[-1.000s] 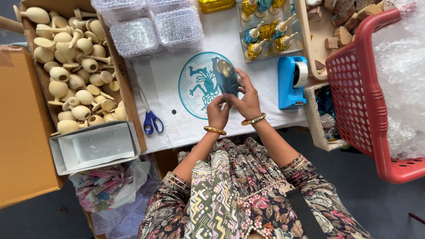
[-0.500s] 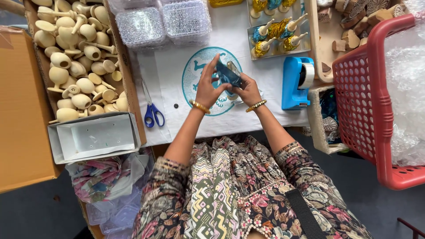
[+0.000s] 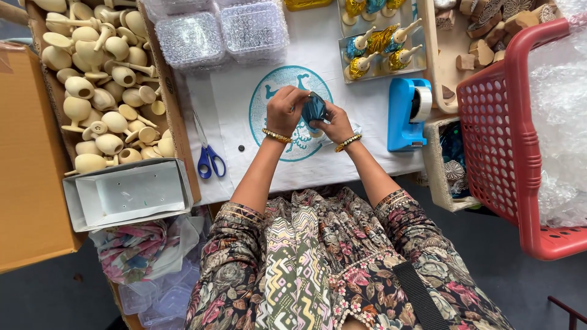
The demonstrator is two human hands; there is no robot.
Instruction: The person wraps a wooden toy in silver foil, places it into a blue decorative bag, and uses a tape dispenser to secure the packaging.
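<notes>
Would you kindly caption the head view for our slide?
Both hands, left hand and right hand, hold a small blue object above a white mat.

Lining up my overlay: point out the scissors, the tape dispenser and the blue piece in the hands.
scissors (image 3: pixel 208 156), head view, on the blue handles.
tape dispenser (image 3: pixel 403 116), head view, on the blue body.
blue piece (image 3: pixel 315 109), head view, on the part showing between both hands.

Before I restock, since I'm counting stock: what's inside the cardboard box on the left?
The cardboard box is heaped with unpainted wooden goblet-shaped pieces, some upright, some tipped. A white open carton overlaps its near end. Lower layers and the bottom are covered.
</notes>
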